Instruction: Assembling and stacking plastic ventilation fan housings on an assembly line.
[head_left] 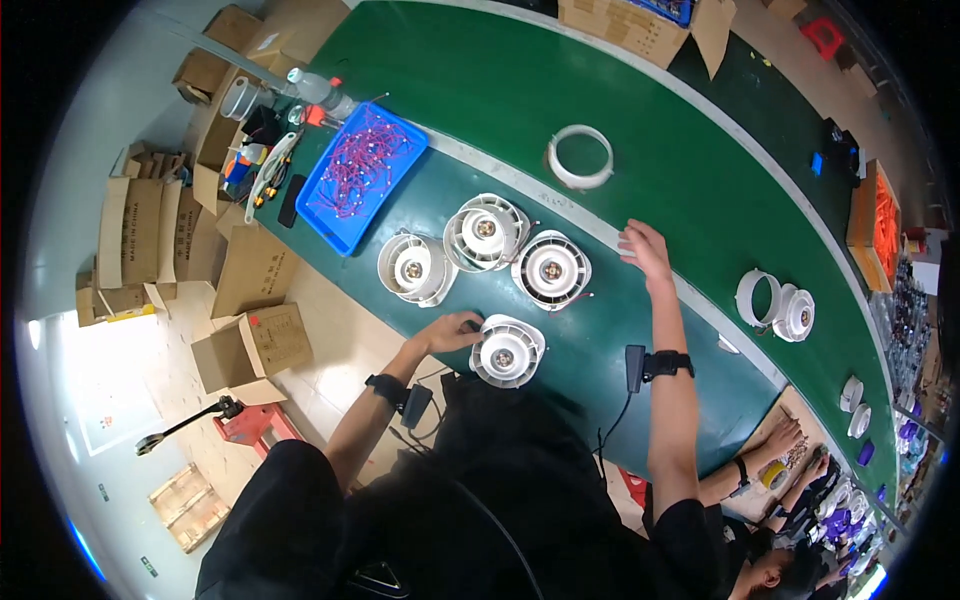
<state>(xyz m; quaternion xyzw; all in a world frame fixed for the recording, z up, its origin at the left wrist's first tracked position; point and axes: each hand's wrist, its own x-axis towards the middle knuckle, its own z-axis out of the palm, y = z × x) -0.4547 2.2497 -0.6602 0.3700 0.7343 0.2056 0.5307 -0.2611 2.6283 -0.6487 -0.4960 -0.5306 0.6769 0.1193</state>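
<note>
A round white fan housing (507, 352) with a ribbed rim and a metal hub lies at the near edge of the green table. My left hand (452, 332) grips its left rim with bent fingers. Three similar fan housings sit just beyond: one at the left (412, 270), one in the middle (486, 232) and one at the right (552, 270), with a thin wire beside it. My right hand (646, 252) is held out over the pale strip between table and conveyor. Its fingers are stretched out, with nothing in them.
A blue tray (345, 240) of pink wires stands at the left, near a plastic bottle (318, 90) and tools. On the green conveyor (480, 70) are a white ring (581, 183) and more white parts (795, 314). A co-worker's hand (785, 437) is at the right.
</note>
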